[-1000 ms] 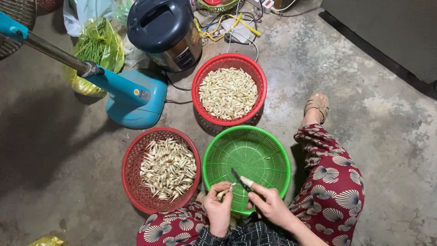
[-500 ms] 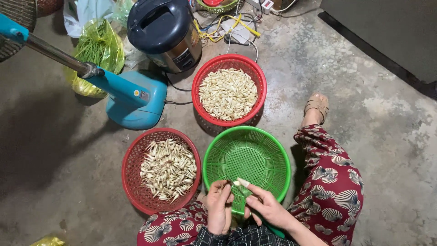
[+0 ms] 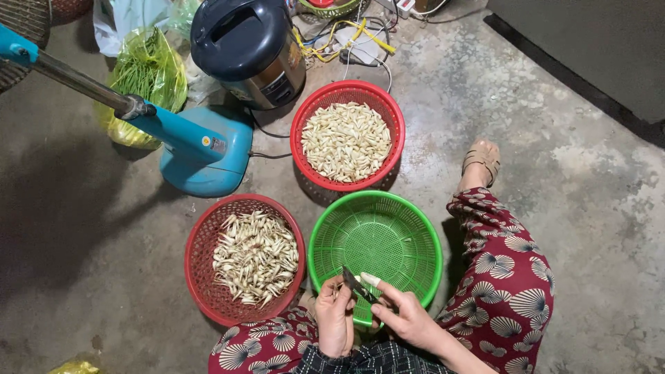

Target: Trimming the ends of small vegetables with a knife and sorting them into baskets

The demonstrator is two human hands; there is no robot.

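Observation:
My right hand [image 3: 407,317] grips a small dark knife [image 3: 358,285], its blade angled toward my left hand. My left hand [image 3: 334,315] pinches a small pale bulb, mostly hidden by the fingers, against the blade. Both hands hover over the near rim of an empty green basket [image 3: 377,235]. A red basket [image 3: 208,277] at my left holds pale bulbs with roots and tips [image 3: 255,256]. A second red basket [image 3: 386,128] farther away holds cleaner white bulbs [image 3: 345,140].
A blue fan base [image 3: 201,149] with a metal pole stands left of the far basket. A dark rice cooker [image 3: 248,48] sits behind it, beside a bag of greens [image 3: 144,79] and cables [image 3: 346,41]. My leg in patterned trousers [image 3: 502,277] stretches right on the concrete floor.
Both hands shifted slightly; the knife moved from pointing over the green basket to resting against the bulb held by my left hand. Baskets stayed in place.

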